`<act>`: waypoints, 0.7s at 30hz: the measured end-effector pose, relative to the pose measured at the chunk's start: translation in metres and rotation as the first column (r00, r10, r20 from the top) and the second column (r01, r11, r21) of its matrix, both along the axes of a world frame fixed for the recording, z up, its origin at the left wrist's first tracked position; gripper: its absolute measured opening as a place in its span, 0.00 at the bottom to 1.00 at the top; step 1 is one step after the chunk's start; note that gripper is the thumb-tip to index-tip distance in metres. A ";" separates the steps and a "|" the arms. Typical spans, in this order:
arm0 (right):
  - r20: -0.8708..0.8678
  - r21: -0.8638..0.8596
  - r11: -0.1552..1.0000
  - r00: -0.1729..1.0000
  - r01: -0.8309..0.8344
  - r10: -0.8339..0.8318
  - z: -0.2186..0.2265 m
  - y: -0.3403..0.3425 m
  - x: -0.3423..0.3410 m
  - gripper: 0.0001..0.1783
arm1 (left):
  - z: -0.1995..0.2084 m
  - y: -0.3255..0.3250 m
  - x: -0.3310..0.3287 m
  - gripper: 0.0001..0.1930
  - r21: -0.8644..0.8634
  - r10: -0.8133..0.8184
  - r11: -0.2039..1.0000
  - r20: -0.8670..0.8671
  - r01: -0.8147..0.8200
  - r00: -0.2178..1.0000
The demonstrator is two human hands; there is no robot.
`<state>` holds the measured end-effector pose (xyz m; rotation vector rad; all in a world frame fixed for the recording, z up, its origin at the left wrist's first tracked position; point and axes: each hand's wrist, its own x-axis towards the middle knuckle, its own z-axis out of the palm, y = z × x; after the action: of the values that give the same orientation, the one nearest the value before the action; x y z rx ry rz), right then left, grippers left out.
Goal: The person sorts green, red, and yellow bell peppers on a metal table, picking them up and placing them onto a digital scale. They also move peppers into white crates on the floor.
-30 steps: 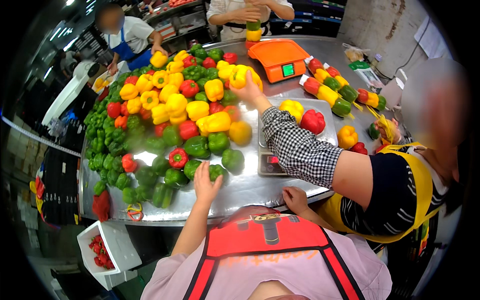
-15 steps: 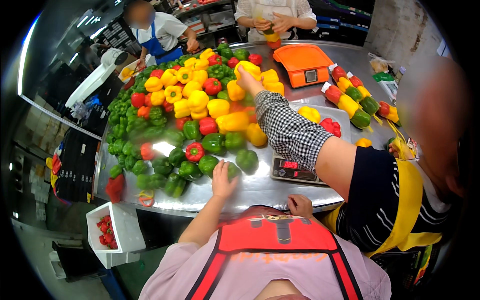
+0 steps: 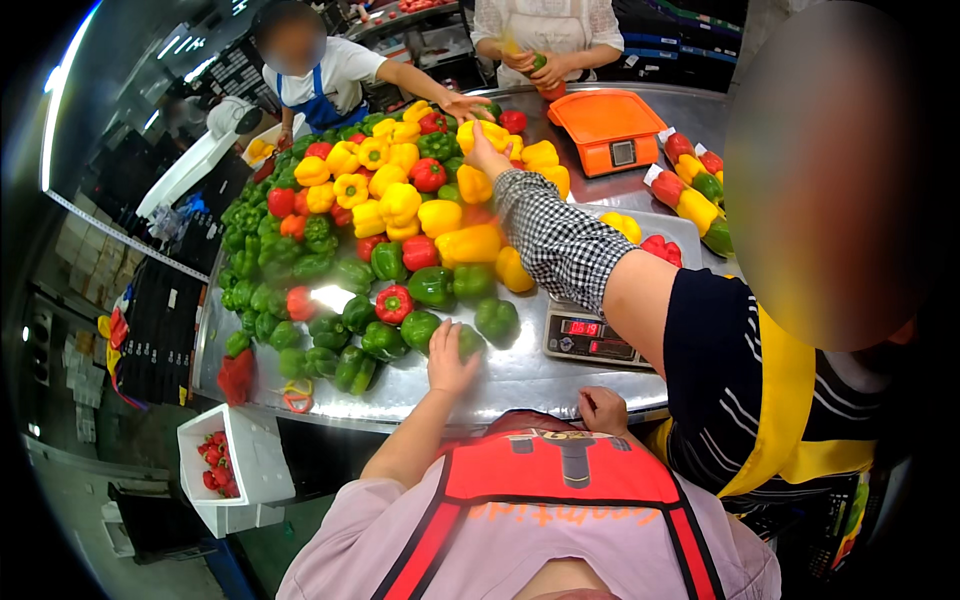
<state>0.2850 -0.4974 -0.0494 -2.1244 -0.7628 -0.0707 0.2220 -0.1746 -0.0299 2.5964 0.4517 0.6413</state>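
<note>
My left hand (image 3: 452, 362) rests at the near edge of the pepper heap, its fingers and thumb around a green bell pepper (image 3: 467, 342) that sits on the steel table. Close by lie another green bell pepper (image 3: 497, 321) and a red bell pepper (image 3: 394, 303). My right hand (image 3: 603, 409) is curled closed at the table's near edge, below the digital scale (image 3: 590, 335), with nothing visible in it. From the right, a co-worker's arm in a checkered sleeve reaches across, and that person's hand (image 3: 488, 152) is on a yellow bell pepper (image 3: 482, 134).
An orange scale (image 3: 600, 118) stands at the back. Wrapped packs of mixed peppers (image 3: 690, 200) lie to the right. Two people stand across the steel table (image 3: 520, 375). A white foam box (image 3: 262, 455) with red peppers sits low on the left.
The co-worker across at the left has stretched an arm over the heap. The person at my right has leaned further in, covering some wrapped packs. My hands stay in place.
</note>
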 end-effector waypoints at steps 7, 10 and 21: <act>-0.031 -0.007 1.000 1.000 0.005 -0.005 0.002 0.001 -0.001 0.06 | -0.002 0.000 -0.001 0.34 0.010 -0.004 1.000 0.004 0.004 1.000; -0.034 -0.002 1.000 0.999 0.006 -0.006 0.001 0.002 -0.003 0.06 | -0.003 0.001 -0.002 0.34 0.012 -0.002 1.000 0.005 0.002 1.000; -0.047 -0.003 1.000 0.999 0.007 -0.007 0.008 0.003 -0.003 0.07 | -0.002 0.003 0.000 0.35 -0.014 0.005 1.000 -0.027 -0.005 1.000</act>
<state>0.2824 -0.4940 -0.0413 -2.1243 -0.7281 -0.0237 0.2220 -0.1721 -0.0319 2.5939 0.4696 0.6026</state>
